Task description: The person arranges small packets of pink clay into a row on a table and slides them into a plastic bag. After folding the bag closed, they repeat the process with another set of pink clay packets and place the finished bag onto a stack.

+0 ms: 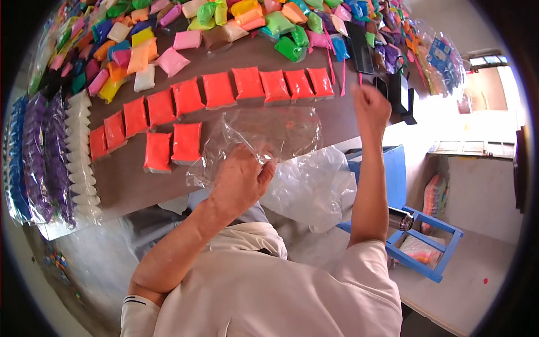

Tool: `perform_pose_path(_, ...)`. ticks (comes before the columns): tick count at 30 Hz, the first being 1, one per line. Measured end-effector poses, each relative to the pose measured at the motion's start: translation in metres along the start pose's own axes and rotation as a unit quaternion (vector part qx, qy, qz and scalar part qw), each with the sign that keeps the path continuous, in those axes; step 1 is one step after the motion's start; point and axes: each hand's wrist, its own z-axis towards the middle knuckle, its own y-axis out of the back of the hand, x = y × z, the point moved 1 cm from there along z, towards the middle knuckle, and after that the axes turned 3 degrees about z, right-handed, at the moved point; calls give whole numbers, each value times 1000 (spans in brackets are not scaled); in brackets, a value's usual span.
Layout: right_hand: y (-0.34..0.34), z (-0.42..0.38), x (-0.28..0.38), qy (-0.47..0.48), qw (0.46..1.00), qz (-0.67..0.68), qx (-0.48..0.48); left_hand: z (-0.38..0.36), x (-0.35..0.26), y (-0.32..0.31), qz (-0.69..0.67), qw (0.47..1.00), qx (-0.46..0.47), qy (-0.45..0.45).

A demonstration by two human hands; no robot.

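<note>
Head view, left hand: your left hand (247,171), back up, is closed on the near edge of the clear bag (286,132), with your thumb turned toward the right.
Clear bag: it lies crumpled and see-through over the near edge of the table (236,50), just below the row of red packets (219,90) and to the right of the two nearer ones.
Right hand: your right hand (371,105) is raised at the table's right side with its fingers curled closed; you cannot tell from here whether they grip anything. A pink strip shows just above it.
Red packets: ten stand side by side in a curved row, from the left part of the table up toward the right; two more lie below that row, left of your clear bag.
Coloured packets: a mixed heap (247,17) fills the far side, in green, yellow, orange, pink, blue and white.
Left end: strings of small packs (53,157) in blue, purple and white lie side by side.
Dark devices: a flat black slab (359,48) and a black box (398,92) sit beyond your right hand.
Print: a blue printed piece (441,54) shows in the clear wrapping at far right; its markings are too small to read.
Below the table: more clear plastic (311,188) hangs beside a blue bin (393,174), near a blue frame (449,247).
</note>
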Motion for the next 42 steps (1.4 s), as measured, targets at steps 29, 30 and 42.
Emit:
perform_pose_path(29, -47, -139, 58, 11, 993, 119, -15, -3, 3, -10, -5, 996, -76, -54)
perform_pose_path(30, -48, -138, 61, 11, 993, 119, -15, -2, 3, -10, 0, 994, -84, -64)
perform_pose_path(42, -61, -129, 68, 60, 987, -137, 59, -1, 2, -8, -14, 997, -62, -39)
